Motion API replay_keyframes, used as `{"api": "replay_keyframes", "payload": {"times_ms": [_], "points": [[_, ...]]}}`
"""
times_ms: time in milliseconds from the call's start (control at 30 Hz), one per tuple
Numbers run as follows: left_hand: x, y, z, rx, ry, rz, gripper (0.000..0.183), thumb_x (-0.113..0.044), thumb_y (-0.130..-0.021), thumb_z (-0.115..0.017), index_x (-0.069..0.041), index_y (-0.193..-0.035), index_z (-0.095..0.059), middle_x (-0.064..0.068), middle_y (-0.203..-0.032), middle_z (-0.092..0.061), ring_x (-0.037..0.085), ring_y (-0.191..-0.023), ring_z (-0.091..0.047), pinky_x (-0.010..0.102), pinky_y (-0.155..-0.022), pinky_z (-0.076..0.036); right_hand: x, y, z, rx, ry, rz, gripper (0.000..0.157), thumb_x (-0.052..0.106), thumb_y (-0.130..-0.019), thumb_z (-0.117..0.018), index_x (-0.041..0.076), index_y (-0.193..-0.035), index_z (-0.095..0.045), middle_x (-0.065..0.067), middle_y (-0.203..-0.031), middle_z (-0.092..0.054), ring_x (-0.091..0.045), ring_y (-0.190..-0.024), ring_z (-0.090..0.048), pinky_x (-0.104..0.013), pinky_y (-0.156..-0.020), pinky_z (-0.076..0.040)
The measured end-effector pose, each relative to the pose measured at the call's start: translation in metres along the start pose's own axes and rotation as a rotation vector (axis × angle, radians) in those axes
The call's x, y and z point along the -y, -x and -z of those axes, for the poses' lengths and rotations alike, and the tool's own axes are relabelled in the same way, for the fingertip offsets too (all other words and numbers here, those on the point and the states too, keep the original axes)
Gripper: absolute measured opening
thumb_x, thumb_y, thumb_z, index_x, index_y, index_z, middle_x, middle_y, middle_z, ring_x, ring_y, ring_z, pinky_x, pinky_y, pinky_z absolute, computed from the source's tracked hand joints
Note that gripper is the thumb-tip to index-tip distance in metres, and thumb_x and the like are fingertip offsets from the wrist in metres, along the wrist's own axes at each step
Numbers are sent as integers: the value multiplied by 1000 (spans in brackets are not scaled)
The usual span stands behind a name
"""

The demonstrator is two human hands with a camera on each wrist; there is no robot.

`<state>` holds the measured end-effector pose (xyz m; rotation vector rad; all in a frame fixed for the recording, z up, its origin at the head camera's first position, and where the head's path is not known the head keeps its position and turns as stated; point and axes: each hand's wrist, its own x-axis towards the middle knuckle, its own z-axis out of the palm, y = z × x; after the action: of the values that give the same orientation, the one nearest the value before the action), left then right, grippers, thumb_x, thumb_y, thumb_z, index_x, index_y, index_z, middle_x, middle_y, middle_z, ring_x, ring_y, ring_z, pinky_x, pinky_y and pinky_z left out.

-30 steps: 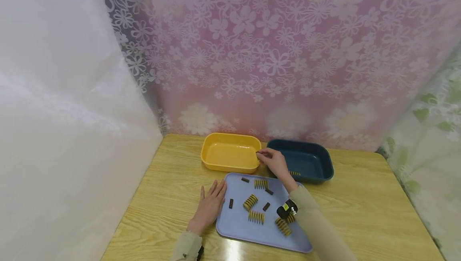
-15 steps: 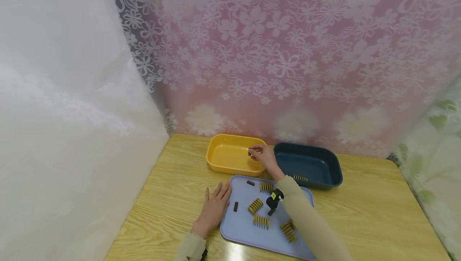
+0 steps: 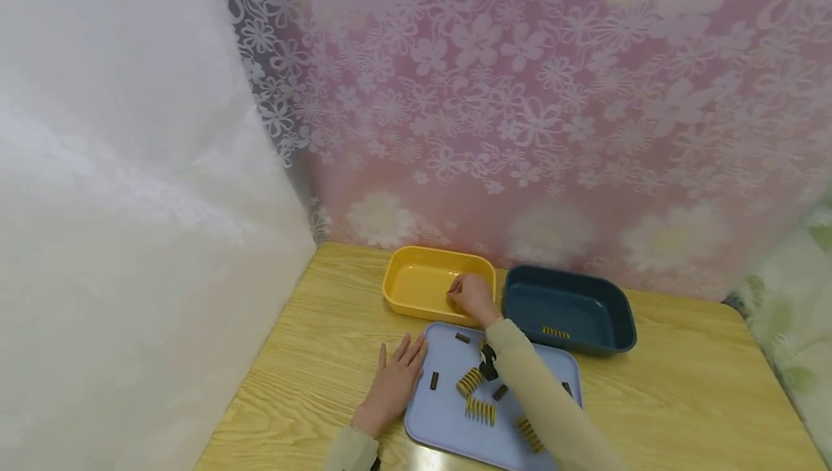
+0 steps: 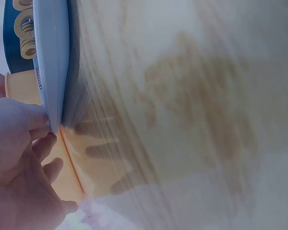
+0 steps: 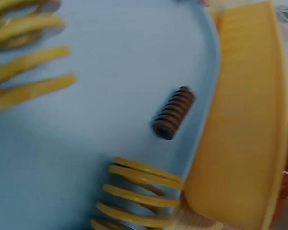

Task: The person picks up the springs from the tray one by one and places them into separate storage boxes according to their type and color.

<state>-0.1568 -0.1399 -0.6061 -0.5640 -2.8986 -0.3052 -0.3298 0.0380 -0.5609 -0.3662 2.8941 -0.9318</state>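
Note:
My right hand [image 3: 473,299] is lowered into the yellow bin [image 3: 396,306], its thumb and fingers pinching a small dark brown spring that is mostly hidden. In the right wrist view, the bin wall [image 5: 240,115] covers most of that hand. With fingers spread, my left hand [image 3: 393,384] rests at the left edge of the lilac tray [image 3: 429,428]; the left wrist view shows its fingertips [image 4: 49,143] right at the tray's rim. Large yellow springs [image 3: 481,410] and small brown springs [image 3: 434,381] lie scattered on the tray, partly hidden under the right forearm.
A dark blue bin [image 3: 585,297] stands right of the yellow one, with a yellow spring [image 3: 555,331] inside near its front wall. Both bins sit behind the tray on a wooden table [image 3: 279,377]. A flowered curtain [image 3: 520,131] hangs behind.
My right hand has moved left from between the two bins and down into the yellow bin with the small spring. The left hand keeps its place on the tray edge. The head view has shifted slightly.

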Motion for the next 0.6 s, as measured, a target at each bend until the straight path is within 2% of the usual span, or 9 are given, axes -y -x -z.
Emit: {"api": "replay_keyframes", "payload": {"times_ms": [200, 333, 500, 600], "points": [[-2, 0, 0, -15, -22, -17, 50, -25, -93, -52, -10, -140, -41, 3, -146, -37, 29, -133, -33, 66, -97, -27, -3, 0, -7, 3, 92, 28, 8, 14, -78, -73, 7, -80, -69, -1, -66, -59, -15, -60, -52, -30, -58, -45], [-2, 0, -1, -19, -27, -20, 50, -25, -93, -52, -10, -139, -42, 3, -145, -38, 28, -133, -35, 65, -97, -28, -2, 0, -6, -40, 135, 54, 9, 16, -81, -71, 8, -81, -67, -1, -65, -58, -14, -58, -50, -29, -56, -44], [-1, 0, -1, -22, -16, -17, 50, -25, -93, -53, -11, -139, -42, 3, -145, -38, 29, -133, -34, 65, -97, -28, 0, 1, -2, -165, 247, 169, 14, 24, -86, -65, 11, -81, -65, 0, -67, -57, -13, -54, -49, -27, -52, -44], [0, 0, -1, -13, -11, -5, 50, -25, -94, -52, -11, -140, -40, 2, -146, -36, 28, -134, -32, 65, -99, -26, 2, 5, 3, -273, 344, 278, 17, 28, -86, -64, 12, -81, -66, -1, -71, -58, -15, -59, -53, -30, -58, -45]]}}
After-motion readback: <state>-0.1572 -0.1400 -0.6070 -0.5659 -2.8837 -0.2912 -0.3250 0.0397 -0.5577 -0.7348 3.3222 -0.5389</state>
